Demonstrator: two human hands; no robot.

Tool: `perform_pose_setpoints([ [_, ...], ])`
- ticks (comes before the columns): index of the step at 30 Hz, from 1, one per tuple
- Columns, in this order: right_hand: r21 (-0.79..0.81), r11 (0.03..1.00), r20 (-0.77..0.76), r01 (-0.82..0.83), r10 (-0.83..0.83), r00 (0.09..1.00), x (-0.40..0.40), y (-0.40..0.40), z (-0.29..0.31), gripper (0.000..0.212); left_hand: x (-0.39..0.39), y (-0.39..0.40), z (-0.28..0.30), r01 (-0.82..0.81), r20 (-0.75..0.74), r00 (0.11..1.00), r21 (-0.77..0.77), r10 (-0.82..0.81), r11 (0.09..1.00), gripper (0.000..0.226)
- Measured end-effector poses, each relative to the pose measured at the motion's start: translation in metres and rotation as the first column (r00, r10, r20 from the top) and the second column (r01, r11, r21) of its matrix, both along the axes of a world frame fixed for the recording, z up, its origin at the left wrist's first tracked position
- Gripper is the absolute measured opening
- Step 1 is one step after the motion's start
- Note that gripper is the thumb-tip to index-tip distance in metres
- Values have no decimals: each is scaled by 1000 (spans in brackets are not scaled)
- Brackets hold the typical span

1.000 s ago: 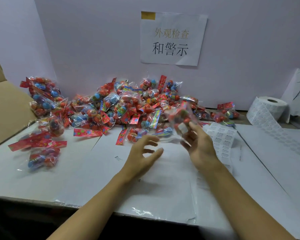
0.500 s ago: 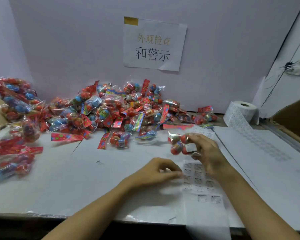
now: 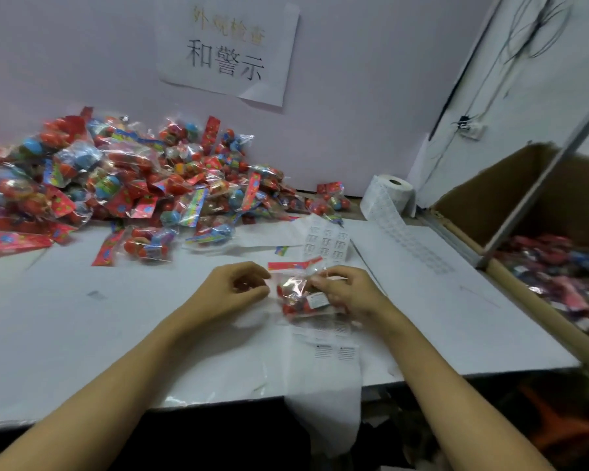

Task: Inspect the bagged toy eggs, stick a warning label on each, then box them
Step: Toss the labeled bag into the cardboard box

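We see two bare forearms coming up from the bottom edge, no sleeves anywhere in view. Left hand (image 3: 233,288) & right hand (image 3: 349,294) both bare: no gloves, no rings, no watch or wristband that we can make out. Wrists plain, no marks or tape. Nails short as far as we can tell, tho motion blur softens the fingers. Upper arms are out of frame.
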State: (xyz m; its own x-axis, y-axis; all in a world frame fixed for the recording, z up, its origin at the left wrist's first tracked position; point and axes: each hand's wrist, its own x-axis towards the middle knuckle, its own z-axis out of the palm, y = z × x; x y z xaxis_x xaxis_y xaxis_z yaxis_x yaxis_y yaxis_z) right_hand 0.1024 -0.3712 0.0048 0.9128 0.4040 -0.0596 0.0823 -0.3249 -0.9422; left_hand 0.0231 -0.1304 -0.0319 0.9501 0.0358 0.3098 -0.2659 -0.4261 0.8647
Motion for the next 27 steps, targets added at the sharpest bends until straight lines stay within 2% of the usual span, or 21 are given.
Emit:
perform_pose_setpoints([
  [6, 32, 991, -141, -127, 130, 981, -2, -41, 17, 11, -4, 3, 1, 14, 36, 999, 19, -15, 1000, 16],
  [10, -47, 990, -167, -133, 123, 978, 3, -132, 30, 32, -5, -4, 8, 30, 33, 999, 48, -31, 998, 16],
  [11, 52, 998, -133, -42, 49, 990, 5, -159, 31, 35, -5, -5, 8, 26, 33, 999, 55, -28, 998, 16],
  [12, 244, 961, -123, 132, -105, 987, 5, -184, 30, 38, -5, -5, 9, 25, 33, 999, 51, -27, 998, 16],
  [13, 445, 823, -189, 352, -298, 936, 4, -208, 24, 41, -5, -4, 8, 27, 28, 999, 44, -28, 999, 17],
  [14, 543, 652, -245, 530, -481, 842, 1, -230, 17, 42, -6, -3, 8, 29, 26, 999, 42, -30, 999, 17],
  [15, 533, 547, -265, 646, -617, 741, -2, -248, 9, 37, -6, -3, 7, 26, 29, 999, 44, -27, 999, 18],
  [16, 487, 509, -274, 710, -682, 677, -4, -258, 1, 27, -5, -3, 6, 21, 30, 999, 47, -22, 999, 18],
  [20, 302, 494, -215, 816, -798, 562, -3, -227, -1, 19, -1, -3, 4, 4, 37, 999, 48, -6, 999, 18],
  [21, 279, 506, -157, 816, -814, 559, -1, -211, 4, 19, -1, -2, 3, 2, 37, 999, 54, -4, 999, 18],
  [23, 222, 647, 1, 730, -749, 663, 6, -172, 13, 16, 1, -1, 1, -4, 40, 999, 59, 1, 998, 19],
  [27, 88, 925, 215, 371, -381, 899, 15, -77, 28, 11, 4, 3, -1, -40, 15, 999, -58, 41, 998, 24],
])
